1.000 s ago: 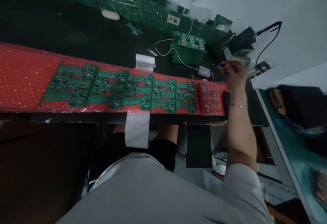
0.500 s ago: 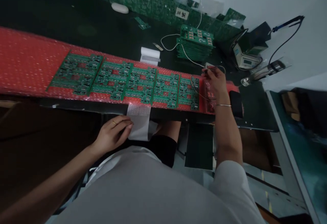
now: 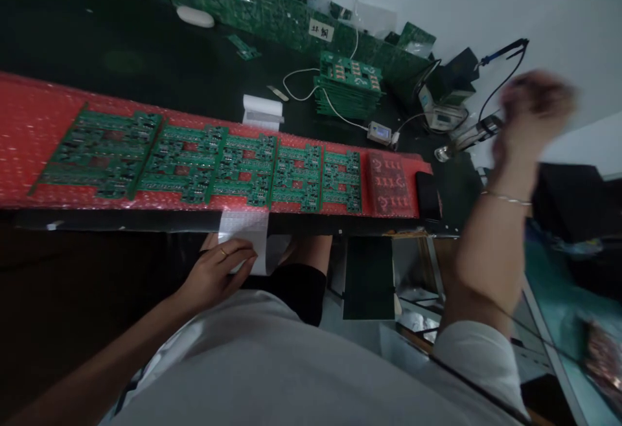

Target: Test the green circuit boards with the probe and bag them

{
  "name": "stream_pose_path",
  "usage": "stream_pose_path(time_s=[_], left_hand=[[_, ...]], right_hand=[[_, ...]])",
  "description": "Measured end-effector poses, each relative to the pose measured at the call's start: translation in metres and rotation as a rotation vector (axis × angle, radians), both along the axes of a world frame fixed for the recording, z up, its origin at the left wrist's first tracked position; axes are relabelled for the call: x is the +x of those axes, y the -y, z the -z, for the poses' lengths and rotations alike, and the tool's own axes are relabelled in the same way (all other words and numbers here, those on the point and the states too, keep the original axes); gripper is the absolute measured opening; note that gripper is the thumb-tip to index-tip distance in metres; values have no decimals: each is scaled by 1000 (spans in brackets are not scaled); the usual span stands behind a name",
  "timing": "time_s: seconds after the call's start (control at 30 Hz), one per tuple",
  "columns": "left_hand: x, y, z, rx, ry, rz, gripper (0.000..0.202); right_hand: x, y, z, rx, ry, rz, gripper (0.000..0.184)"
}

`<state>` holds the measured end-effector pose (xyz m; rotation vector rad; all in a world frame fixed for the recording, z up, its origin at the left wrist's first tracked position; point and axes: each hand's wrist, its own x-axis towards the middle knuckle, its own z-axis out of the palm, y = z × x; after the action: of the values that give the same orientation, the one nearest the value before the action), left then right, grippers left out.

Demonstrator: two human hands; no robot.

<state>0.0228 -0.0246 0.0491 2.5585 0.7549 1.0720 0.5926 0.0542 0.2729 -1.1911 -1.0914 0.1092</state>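
Currently, handwritten label (image 3: 321,30), 12 o'clock; left hand (image 3: 221,272) bunched at paper (image 3: 245,222); right hand (image 3: 539,103) raised, blurred, 2 o'clock; grips unclear.

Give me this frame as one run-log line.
left hand: at paper strip | right hand: raised, blurred, grip unclear | boards: five in a row on red wrap | device: screen lit

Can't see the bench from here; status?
Left hand on paper strip; right hand raised, blurred. Five circuit boards on red bubble wrap. Flat black object at wrap's right end.
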Motion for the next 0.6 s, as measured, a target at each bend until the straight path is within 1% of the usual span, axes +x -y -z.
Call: stream_pose_path(time_s=[0.03, 0.07, 0.1, 0.13, 0.17, 0.2, 0.23, 0.3, 0.37, 0.47, 0.53, 0.6], left_hand=[[2, 1, 2, -5, 7, 9, 10], [3, 1, 3, -12, 14, 19, 11], [3, 1, 5, -19, 18, 30, 11], [3, 1, 6, -23, 20, 36, 12], [1, 0, 7, -26, 19, 35, 12], [-2, -2, 8, -30, 17, 26, 12], [-5, -4, 9, -42, 14, 7, 12], [-14, -8, 12, -83, 18, -61, 12], [-23, -13, 14, -119, 18, -152, 12], [-33, -16, 18, -124, -24, -263, 13], [-32, -16, 22, -141, -72, -285, 16], [-28, -16, 29, -165, -99, -255, 19]], right_hand=[[-21, -3, 28, -14, -4, 3, 19], [-41, -7, 56, -121, -40, -79, 16], [-60, -11, 83, -221, -90, -134, 19], [-77, -15, 106, -308, -105, -175, 25], [-91, -19, 125, -365, -98, -200, 31], [-101, -22, 140, -420, -70, -228, 35], [-108, -25, 150, -462, -27, -248, 37], [-116, -32, 163, -525, 78, -275, 36], [-119, -39, 170, -557, 177, -280, 33], [-120, -49, 177, -566, 274, -253, 26], [-122, -53, 182, -569, 304, -216, 23], [-123, -54, 187, -568, 318, -186, 22]])
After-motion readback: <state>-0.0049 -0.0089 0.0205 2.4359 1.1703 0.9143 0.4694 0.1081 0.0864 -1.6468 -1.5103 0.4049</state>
